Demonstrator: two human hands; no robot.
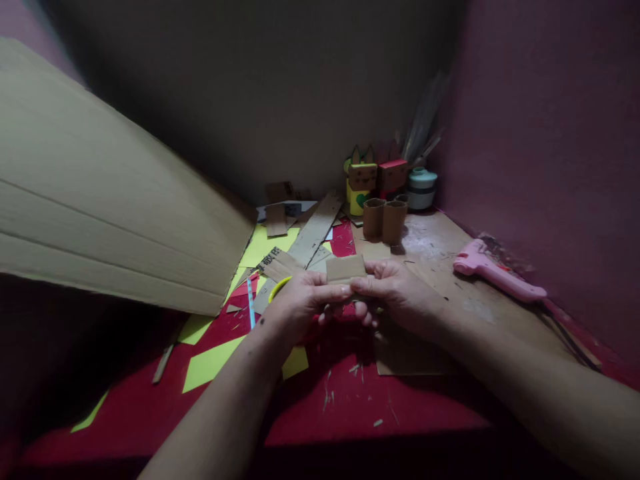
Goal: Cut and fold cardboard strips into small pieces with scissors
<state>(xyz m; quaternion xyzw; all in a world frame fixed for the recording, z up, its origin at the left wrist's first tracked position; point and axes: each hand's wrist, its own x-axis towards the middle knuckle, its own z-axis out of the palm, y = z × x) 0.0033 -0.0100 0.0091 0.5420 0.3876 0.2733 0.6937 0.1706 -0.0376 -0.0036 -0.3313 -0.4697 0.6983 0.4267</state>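
A small rectangular piece of cardboard (345, 268) is held up between my two hands above the red table surface. My left hand (305, 297) pinches its left side, thumb along the lower edge. From the other side my right hand (393, 287) grips it, thumb also at the lower edge. Both sets of fingers curl under the piece, and its underside is hidden. Just left of my left hand shows a yellow ring-shaped edge (278, 288), partly covered by the hand. Beneath my right hand lies a flat brown cardboard sheet (410, 357).
A pink glue gun (500, 275) lies at the right. Brown cardboard tubes (395, 223) stand behind my hands, near yellow (360, 193) and red (393, 177) cardboard figures and a lidded pot (423, 190). Yellow paper (213, 363) and cardboard strips (313, 230) are scattered left. A large cardboard panel (125, 200) leans in.
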